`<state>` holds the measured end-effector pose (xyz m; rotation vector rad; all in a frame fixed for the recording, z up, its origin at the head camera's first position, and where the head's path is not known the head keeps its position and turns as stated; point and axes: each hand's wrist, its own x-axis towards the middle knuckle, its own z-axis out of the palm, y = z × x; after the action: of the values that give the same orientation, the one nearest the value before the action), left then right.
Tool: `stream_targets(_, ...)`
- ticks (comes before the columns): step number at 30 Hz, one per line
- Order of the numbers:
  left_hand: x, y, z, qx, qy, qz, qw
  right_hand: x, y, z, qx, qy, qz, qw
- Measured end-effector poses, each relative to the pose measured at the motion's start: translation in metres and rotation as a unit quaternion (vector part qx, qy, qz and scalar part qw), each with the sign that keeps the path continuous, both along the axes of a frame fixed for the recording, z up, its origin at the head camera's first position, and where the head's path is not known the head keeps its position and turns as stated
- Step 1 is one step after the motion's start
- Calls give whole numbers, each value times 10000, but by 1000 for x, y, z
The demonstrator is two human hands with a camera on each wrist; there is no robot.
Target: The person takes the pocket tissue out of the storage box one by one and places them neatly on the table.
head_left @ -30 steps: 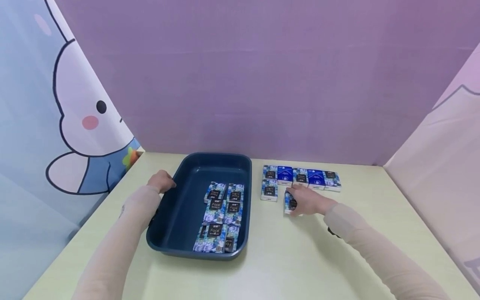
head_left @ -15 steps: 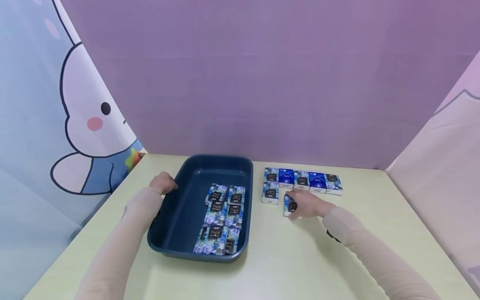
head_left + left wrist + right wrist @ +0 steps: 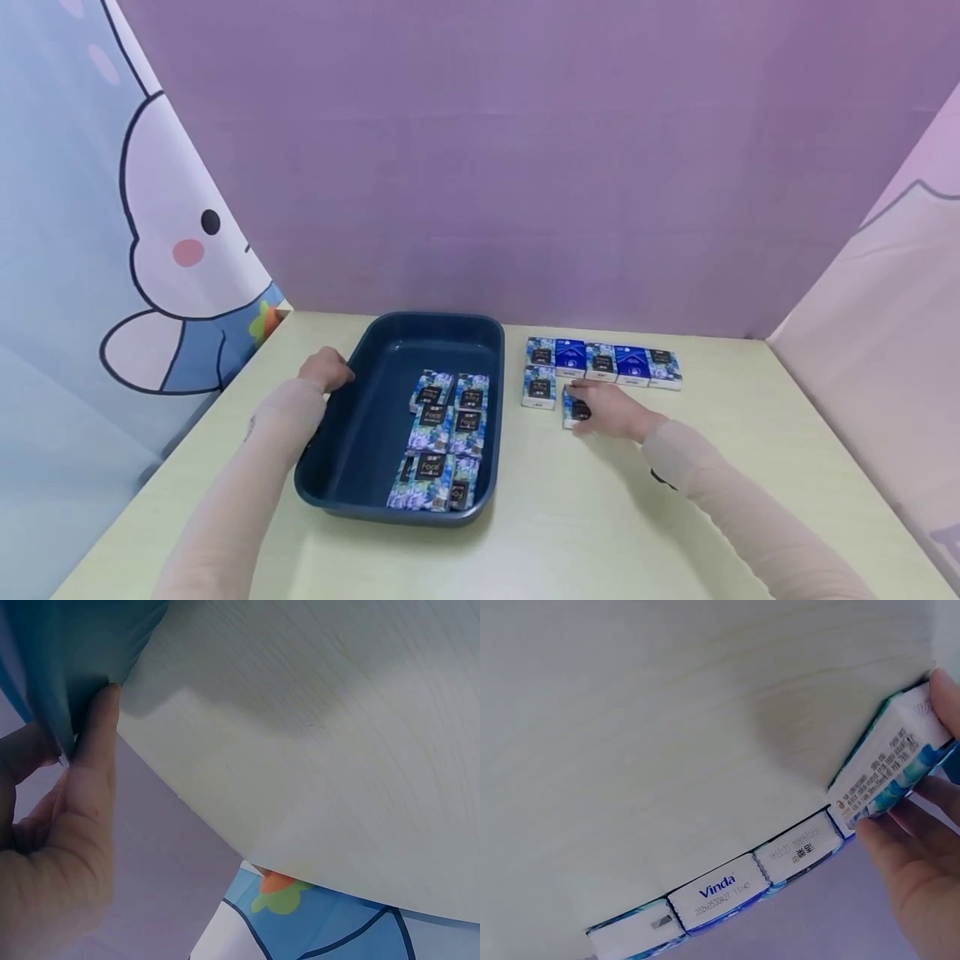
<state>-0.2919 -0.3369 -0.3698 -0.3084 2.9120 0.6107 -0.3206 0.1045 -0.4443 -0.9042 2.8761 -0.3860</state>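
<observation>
My left hand (image 3: 326, 369) pinches the left rim of a dark blue plastic tub (image 3: 393, 514). In the left wrist view, thumb and fingers stand on either side of the tub wall (image 3: 97, 645). My right hand (image 3: 615, 410) grips a floral pocket tissue pack (image 3: 573, 410) between thumb and fingers, at the table surface. That pack stands just right of another floral tissue pack (image 3: 538, 387), a narrow gap between them. Seen from the right wrist, the held pack (image 3: 892, 761) shows its white printed side, and my right fingers (image 3: 900, 859) lie along its edge.
Behind the right hand runs a row of tissue packs, floral ones and blue ones (image 3: 632, 365) alternating. Several floral packs (image 3: 431, 427) lie in the tub's right half. A purple backdrop (image 3: 525, 208) rises at the table's (image 3: 570, 533) far edge, with printed curtains at both sides.
My right hand has shifted slightly left with its tissue pack, narrowing the gap to the neighbouring pack. The left hand stays on the tub rim.
</observation>
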Motion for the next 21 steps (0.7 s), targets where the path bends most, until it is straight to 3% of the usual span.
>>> stream_targets(9,-4,-4,-6,14,47,38,10000,-2,-5,-3,49,402,111,9991)
stream_targets(21,-4,-2,-3,94,51,-20,9999,-11,-11,-3,65,548,78,9984)
